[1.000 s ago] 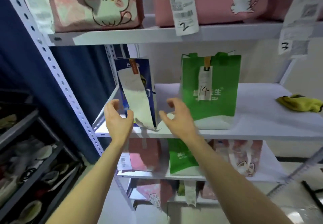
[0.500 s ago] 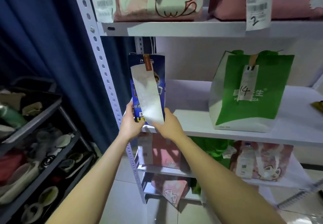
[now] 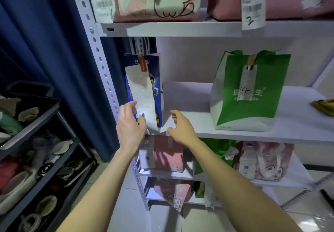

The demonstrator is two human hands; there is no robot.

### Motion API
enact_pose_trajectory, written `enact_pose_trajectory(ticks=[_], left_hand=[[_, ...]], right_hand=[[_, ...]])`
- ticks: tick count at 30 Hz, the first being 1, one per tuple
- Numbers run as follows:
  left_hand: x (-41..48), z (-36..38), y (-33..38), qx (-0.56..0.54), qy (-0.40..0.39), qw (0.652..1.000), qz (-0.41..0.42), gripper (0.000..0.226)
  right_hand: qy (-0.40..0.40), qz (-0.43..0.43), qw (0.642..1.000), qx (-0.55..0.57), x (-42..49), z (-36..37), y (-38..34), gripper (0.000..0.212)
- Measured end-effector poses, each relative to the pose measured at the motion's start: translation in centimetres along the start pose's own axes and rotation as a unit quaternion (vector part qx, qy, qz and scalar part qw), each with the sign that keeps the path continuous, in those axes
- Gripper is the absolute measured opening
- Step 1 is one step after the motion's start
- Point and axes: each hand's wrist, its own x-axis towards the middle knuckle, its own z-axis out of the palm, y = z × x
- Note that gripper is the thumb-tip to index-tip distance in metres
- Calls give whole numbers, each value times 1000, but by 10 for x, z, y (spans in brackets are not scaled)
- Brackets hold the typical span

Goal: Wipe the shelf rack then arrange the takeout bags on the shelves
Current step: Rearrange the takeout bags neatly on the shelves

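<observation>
Fingers (image 3: 129, 108) of the left hand (image 3: 131, 125) spread loosely against the blue bag (image 3: 154, 63), upright at the shelf's (image 3: 253, 135) left end. The right hand (image 3: 180, 128) hovers relaxed, gripping nothing. Good practice: square the bag, receipt (image 3: 142, 94) facing outward, level with the green bag (image 3: 253, 108).

Handwritten "14" on the slip (image 3: 247, 85) of the green bag (image 3: 256, 108), "2" on the hanging receipt (image 3: 252, 5) above
</observation>
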Motion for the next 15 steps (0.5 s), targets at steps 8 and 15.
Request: enact_pose_trajectory(ticks=[8, 15], left_hand=[[-12, 76, 92, -72, -165, 980, 87, 45], [-44, 157, 148, -137, -307, 942, 10, 68]], right_hand=[[131, -8, 991, 26, -30, -84, 61, 32], [381, 86, 921, 3, -56, -193, 150, 40]])
